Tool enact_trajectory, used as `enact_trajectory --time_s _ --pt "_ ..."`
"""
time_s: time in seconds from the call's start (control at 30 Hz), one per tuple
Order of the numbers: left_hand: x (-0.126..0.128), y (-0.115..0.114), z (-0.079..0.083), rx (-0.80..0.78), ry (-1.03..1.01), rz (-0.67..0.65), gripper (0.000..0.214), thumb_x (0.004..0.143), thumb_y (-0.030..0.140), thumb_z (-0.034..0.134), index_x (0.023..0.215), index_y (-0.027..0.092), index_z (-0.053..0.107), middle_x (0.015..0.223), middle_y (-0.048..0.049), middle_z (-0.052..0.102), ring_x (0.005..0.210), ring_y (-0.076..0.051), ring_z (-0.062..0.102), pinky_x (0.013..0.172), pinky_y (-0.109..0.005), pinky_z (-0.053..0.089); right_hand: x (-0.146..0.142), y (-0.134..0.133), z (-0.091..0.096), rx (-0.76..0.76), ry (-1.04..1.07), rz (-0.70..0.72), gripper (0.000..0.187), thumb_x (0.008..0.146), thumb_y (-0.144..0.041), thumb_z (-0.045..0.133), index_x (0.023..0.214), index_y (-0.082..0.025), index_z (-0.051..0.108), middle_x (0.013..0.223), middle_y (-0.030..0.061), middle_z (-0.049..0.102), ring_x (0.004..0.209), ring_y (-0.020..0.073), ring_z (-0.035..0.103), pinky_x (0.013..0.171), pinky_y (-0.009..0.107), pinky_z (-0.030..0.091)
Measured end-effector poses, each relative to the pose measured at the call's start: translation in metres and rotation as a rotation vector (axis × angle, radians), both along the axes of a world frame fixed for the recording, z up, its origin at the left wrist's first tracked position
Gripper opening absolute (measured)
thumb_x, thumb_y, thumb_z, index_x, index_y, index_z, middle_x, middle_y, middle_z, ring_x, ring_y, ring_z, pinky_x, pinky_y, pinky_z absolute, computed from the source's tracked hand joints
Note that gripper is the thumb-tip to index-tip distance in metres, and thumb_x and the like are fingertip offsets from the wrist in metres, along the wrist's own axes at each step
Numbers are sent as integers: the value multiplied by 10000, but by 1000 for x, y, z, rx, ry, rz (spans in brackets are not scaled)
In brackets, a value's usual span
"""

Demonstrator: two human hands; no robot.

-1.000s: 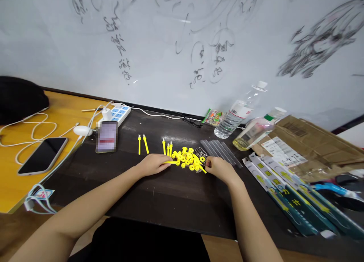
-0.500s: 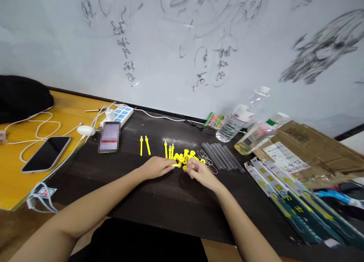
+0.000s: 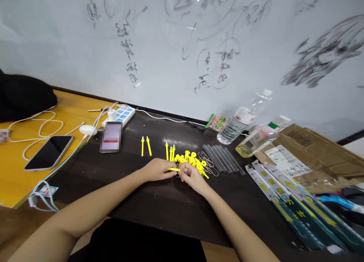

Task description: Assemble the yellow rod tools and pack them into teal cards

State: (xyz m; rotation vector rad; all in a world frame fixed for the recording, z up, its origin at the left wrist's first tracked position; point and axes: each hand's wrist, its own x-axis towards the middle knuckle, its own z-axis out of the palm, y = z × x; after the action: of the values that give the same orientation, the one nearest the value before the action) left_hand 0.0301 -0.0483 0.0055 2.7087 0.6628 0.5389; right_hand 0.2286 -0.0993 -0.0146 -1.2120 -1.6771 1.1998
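My left hand [image 3: 157, 170] rests on the dark table [image 3: 159, 201] and pinches a thin yellow stick [image 3: 173, 169] lying sideways. My right hand [image 3: 192, 175] is curled close against the stick's right end, fingers pinched on something too small to make out. Just behind both hands lies a pile of small yellow rings and caps [image 3: 192, 159] with thin wire springs [image 3: 209, 161]. Several assembled yellow sticks [image 3: 146, 146] lie further back, to the left. A row of clear plastic tubes [image 3: 224, 158] lies right of the pile.
Two plastic bottles [image 3: 241, 121] lie on their sides at the back right, beside brown cardboard [image 3: 315, 152] and dark green packets [image 3: 287, 197]. A power strip [image 3: 121, 114], white cables and a phone [image 3: 49, 152] sit at left on the orange table [image 3: 17, 182].
My right hand has moved left from the pile's right side to meet my left hand at the yellow stick. The view has shifted slightly.
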Motion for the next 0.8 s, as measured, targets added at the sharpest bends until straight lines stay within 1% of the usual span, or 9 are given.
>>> enact_trajectory --time_s 0.1,0.17,0.23,0.33,0.5,0.57,0.63,0.7,0.8 --pt "0 1 1 -36 -33 68 303 890 451 460 980 196 596 735 -2 639 687 -140 597 604 -204 354 -2 -1 -1 44 -1 6 150 783 -284 561 726 -197 453 589 -61 441 511 82 415 511 218 334" --pt "0 2 0 -53 -59 52 292 889 443 471 980 198 601 776 -8 648 714 -139 599 621 -201 358 -4 -2 -3 65 -13 0 161 776 -282 572 724 -197 446 609 -59 430 532 82 411 528 219 342" --pt "2 2 -1 -55 -71 6 265 901 406 458 900 190 612 742 -5 630 693 -127 584 609 -197 347 -6 -4 -3 72 -35 -4 164 778 -277 570 727 -197 436 612 -60 424 533 81 400 525 217 333" --pt "4 1 -2 -58 -84 -30 260 893 366 469 771 172 592 628 15 558 606 -106 532 570 -196 321 -8 -6 -3 99 -83 -18 167 786 -277 561 726 -200 425 605 -61 423 518 81 388 504 213 311" --pt "5 1 -3 -115 -128 -6 226 875 355 505 774 169 583 622 28 535 587 -93 502 566 -191 315 -9 -7 -3 198 -232 -61 203 801 -269 547 683 -209 393 570 -66 417 488 83 381 478 211 293" --pt "5 1 -3 -126 -134 8 226 874 340 504 747 166 575 613 29 526 579 -91 490 565 -192 312 -9 -8 -4 234 -272 -52 190 801 -259 554 688 -207 411 578 -62 440 490 86 397 482 213 304" --pt "5 3 -3 -132 -134 14 238 874 320 496 710 161 559 594 30 508 565 -90 474 558 -194 303 -8 -8 -5 262 -273 -32 118 812 -237 538 736 -207 453 601 -55 468 502 90 419 495 215 327" --pt "3 5 -2 -147 -133 -3 250 877 312 490 695 154 555 593 26 509 563 -89 472 552 -194 299 -8 -9 -5 295 -235 -52 31 824 -209 508 841 -212 482 657 -45 496 521 93 445 509 214 352" --pt "1 7 -2 -204 -125 -90 242 885 322 492 754 148 596 673 6 578 617 -93 519 577 -187 319 -8 -9 -6 345 -193 -98 180 824 -185 491 1001 -219 483 708 -36 493 544 95 464 512 211 367"
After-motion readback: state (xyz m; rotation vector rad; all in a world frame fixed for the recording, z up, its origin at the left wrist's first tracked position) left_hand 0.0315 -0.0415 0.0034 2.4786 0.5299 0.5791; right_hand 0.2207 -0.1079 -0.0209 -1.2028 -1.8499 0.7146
